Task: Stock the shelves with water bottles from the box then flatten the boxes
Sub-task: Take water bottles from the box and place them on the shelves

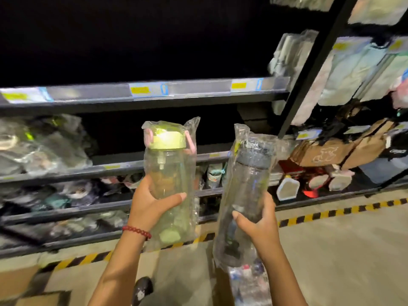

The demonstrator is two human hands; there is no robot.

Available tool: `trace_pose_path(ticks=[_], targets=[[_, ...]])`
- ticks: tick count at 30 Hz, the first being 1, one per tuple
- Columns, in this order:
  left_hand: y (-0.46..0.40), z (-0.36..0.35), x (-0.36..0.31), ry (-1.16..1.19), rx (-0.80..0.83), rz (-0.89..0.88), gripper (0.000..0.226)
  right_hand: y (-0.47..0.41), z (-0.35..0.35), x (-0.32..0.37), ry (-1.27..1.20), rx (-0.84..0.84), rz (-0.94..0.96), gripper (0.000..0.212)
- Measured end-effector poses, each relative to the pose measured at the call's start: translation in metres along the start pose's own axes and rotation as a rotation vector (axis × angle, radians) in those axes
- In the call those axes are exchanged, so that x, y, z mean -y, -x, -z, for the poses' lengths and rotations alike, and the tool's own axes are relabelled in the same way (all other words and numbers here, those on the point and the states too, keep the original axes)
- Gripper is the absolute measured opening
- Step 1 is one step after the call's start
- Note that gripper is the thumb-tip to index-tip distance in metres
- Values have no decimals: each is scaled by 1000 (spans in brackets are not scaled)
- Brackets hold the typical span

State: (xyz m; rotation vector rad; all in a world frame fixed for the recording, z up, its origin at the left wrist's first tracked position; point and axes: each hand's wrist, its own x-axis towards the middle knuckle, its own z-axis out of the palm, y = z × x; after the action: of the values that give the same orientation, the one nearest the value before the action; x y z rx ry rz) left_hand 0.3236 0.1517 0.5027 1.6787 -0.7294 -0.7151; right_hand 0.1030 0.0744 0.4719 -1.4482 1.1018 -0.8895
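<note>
With both bottles up in front of the shelving, I'm mid-carry and it's all about the placement now. My left hand (152, 202) has its fingers (176, 196) curled round the middle of the green-lidded bottle (169, 173), thumb across the front, bottle upright in its clear plastic sleeve. My right hand (258, 219) grips the grey-lidded bottle (247, 191) low on its body, and that one leans a touch, top tilted toward the shelves. Both are held firm, nothing slack, the two bottles near each other but apart.

Beyond the fingers, the dark bay (176, 129) under the upper shelf rail (198, 88) looks like the open spot, I'd judge, with bagged goods (42, 146) off to the left of my left hand. Below my right hand I can see more wrapped bottles (249, 281), blurred, probably in the box, though the box itself I can't make out clearly.

To do this well, I reckon: go in one at a time, left first since it's already square. Set the base flat on the shelf before letting go, lid forward, and straighten the grey one before it goes in. Watch those loose sleeve ends, they could snag on the rail.
</note>
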Motion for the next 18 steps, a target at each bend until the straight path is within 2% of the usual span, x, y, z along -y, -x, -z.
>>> trace_pose_path(ticks=[2,5,8,13,16,18], targets=[[0,21,2,31,-42,23,60,-7,-22,3,4,44,-5,69],[-4,52,9,73,-90,67,59,-13,-58,9,-5,116,-9,86],[-15,84,22,101,-122,110,62,-18,-97,13,6,171,-27,74],[-39,123,48,111,-94,157,83,-21,-152,8,13,203,-69,79],[-64,148,60,181,-100,202,80,-25,-189,9,-2,187,-99,91],[-83,160,62,236,-80,224,72,-32,-212,7,-6,156,-114,84]])
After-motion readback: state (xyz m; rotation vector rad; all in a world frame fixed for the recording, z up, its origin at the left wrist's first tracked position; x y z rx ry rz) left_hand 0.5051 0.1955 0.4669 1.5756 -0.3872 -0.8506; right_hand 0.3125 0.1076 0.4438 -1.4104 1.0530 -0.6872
